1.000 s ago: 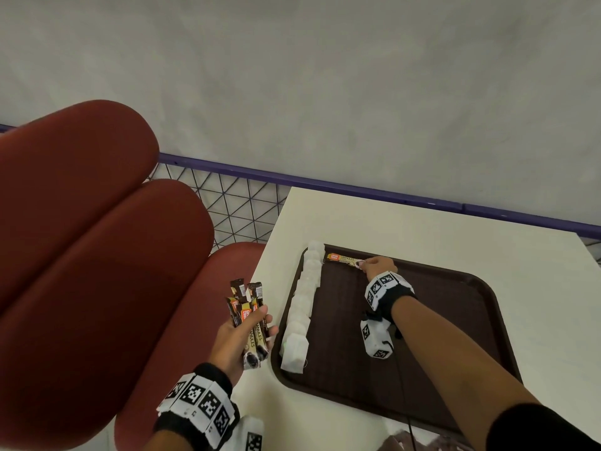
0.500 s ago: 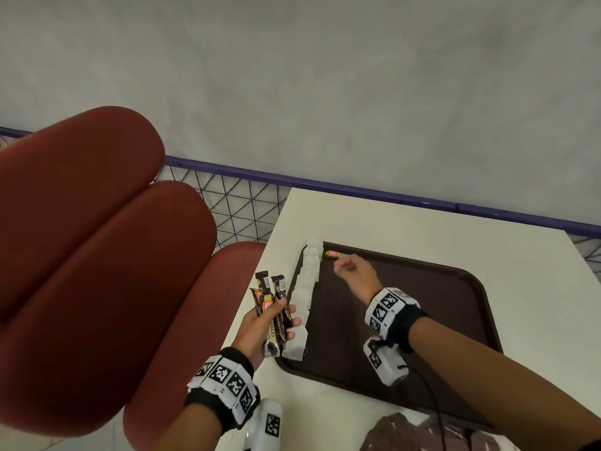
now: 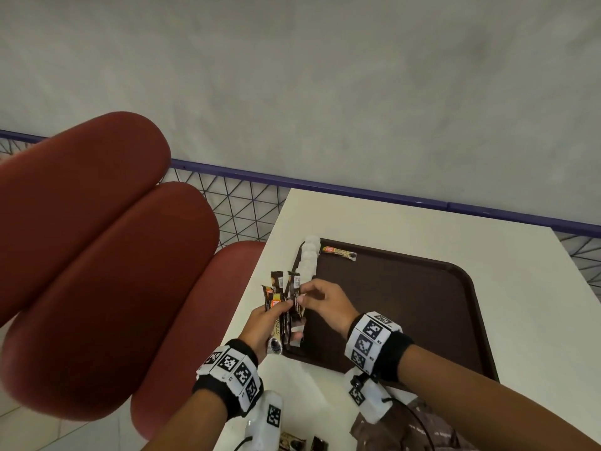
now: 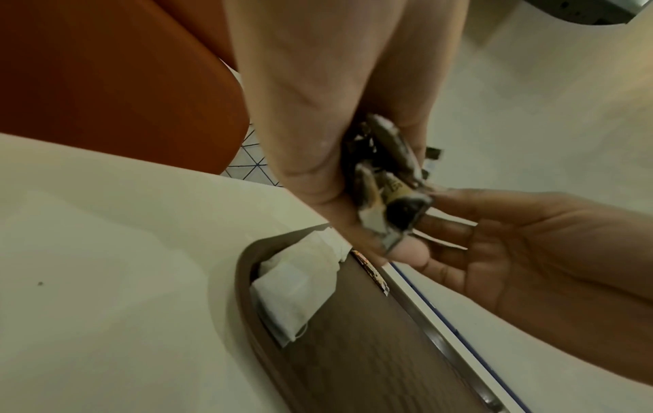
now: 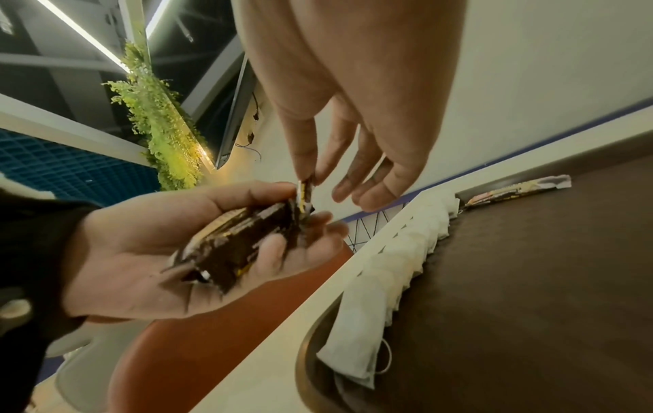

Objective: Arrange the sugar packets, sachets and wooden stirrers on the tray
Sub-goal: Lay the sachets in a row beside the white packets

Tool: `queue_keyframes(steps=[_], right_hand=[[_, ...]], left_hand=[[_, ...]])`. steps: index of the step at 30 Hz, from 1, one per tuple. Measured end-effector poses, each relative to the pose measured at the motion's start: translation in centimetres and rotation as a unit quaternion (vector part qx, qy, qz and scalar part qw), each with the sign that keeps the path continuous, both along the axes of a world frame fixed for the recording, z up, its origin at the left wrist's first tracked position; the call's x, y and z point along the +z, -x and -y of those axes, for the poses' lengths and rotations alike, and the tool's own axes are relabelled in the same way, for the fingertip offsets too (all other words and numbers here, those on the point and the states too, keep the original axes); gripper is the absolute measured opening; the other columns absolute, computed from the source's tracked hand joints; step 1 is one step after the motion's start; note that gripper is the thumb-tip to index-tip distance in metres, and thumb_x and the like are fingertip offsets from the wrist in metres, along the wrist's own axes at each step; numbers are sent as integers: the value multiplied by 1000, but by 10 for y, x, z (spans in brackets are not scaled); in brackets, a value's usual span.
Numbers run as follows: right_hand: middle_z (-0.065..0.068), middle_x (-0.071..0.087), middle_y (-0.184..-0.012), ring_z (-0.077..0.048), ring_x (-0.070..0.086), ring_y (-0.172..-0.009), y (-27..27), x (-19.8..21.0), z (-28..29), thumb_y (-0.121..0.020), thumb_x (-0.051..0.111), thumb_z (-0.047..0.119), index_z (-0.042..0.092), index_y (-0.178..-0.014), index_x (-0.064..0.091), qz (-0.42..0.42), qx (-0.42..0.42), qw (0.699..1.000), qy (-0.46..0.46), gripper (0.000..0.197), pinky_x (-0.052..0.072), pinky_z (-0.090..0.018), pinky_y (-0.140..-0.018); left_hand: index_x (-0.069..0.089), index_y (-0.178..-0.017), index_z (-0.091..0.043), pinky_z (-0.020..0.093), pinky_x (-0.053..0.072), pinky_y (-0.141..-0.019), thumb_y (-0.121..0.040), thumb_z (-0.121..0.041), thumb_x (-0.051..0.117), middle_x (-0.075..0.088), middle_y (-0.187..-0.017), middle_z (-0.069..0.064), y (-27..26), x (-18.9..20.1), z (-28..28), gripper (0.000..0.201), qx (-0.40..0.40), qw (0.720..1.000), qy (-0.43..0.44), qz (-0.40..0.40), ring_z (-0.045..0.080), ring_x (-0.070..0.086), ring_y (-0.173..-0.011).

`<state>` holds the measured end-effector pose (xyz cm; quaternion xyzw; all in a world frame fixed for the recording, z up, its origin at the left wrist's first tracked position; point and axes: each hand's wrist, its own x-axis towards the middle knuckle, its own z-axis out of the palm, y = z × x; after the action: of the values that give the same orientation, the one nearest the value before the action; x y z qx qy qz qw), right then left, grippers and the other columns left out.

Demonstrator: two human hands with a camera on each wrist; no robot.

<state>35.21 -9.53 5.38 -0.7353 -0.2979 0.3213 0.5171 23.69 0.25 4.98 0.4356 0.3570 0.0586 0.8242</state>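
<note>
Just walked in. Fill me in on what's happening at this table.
A person is laying drink sachets out on a brown tray. The left hand grips a bunch of dark sachets, and the right hand pinches one of them at its top end. One sachet lies at the tray's far edge, beside a row of white packets along its left side.

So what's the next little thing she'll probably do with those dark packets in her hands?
Probably draw one sachet out: the right hand pinches the top of one in the bunch of sachets held by the left hand. One sachet already lies on the tray beside the white packets.
</note>
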Motion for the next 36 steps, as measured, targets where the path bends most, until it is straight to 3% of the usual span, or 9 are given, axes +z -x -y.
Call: queue_keyframes(steps=[2,6,10,14,21,28,33,36], right_hand=[[-3,61,-92,-13,57,-91,0,5,3,-85,62,5,14,-87,56,-22,-29,999,-20,11,44,-11,-76],[2,61,-84,-7,57,-80,-6,9,16,-82,68,9,22,-80,52,23,-38,998,-37,20,46,-8,-71],[5,57,-82,-13,51,-70,-11,8,26,-78,71,17,29,-87,52,154,8,987,32,24,51,-30,-68],[11,51,-77,-10,45,-67,-9,9,27,-76,73,19,40,-82,49,177,18,983,48,32,48,-33,-68],[15,52,-82,-3,43,-75,-5,7,32,-77,72,21,30,-95,57,201,39,978,52,25,40,-22,-71],[6,52,-95,-9,43,-92,-23,-5,39,-79,71,22,18,-101,65,242,-7,968,70,23,36,-14,-75],[1,51,-94,-20,45,-102,-65,-20,28,-78,71,20,15,-102,68,261,-82,952,138,24,40,-26,-85],[-9,58,-103,-25,47,-107,-96,-28,18,-79,71,20,12,-104,67,263,-117,938,192,27,42,-32,-92]], left_hand=[[60,-113,-1,34,57,-58,-91,-17,59,67,-105,18,1,-3,-2,28,15,1000,-6,-13,29,67,-88],[60,-106,-4,27,52,-50,-90,-15,61,69,-94,15,1,-6,-9,19,68,997,-13,-18,24,65,-72],[60,-98,-5,23,47,-43,-88,-15,63,69,-87,14,-2,-2,-12,14,84,996,-24,-9,16,61,-57],[63,-101,-6,25,45,-47,-86,-20,66,70,-91,11,-8,1,-7,20,66,996,-57,-3,15,59,-64],[64,-97,-13,27,43,-53,-83,-10,68,65,-74,7,-15,-1,0,15,63,991,-114,-11,16,57,-62],[61,-96,-10,26,48,-49,-85,-12,66,65,-78,9,-19,0,-6,12,93,992,-90,-1,17,62,-64],[58,-88,-12,24,51,-45,-90,-13,59,63,-77,10,-17,0,-14,3,137,990,-31,-4,18,64,-59],[56,-89,-12,23,53,-45,-90,-13,60,59,-75,10,-14,-3,-20,5,156,988,-16,1,20,64,-62]])
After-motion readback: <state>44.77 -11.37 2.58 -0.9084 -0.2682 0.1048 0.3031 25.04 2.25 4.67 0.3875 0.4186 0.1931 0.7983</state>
